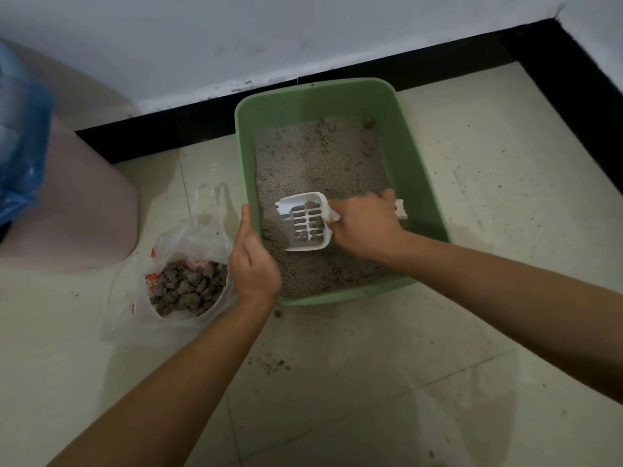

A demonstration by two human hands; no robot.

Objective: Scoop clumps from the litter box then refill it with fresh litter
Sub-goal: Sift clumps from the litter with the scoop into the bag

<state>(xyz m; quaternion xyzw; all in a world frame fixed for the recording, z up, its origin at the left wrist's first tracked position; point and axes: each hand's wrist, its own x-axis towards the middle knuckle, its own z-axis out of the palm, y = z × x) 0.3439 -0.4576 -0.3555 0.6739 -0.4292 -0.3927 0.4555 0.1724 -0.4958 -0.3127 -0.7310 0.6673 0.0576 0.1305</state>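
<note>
Forearms [168, 382] cut off at bottom edge. Left hand [254, 261] clamped on box [421, 183] rim near front-left corner, thumb along rim, fingers hidden. Right hand [365, 227] curled round scoop [305, 222] handle; handle mostly hidden, white end past the knuckles hard to make out. Scoop head flat on litter [313, 156] at box front. Clumps [188, 286] in bag [188, 237] on floor [371, 365], just left of box. Bin [77, 210] far left, partly out of frame.

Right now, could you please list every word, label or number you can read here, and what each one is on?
Red print on the plastic bag: too crumpled and blurred to read.
No text shows on the green litter box or the white scoop.
Nothing else is legible.
</note>
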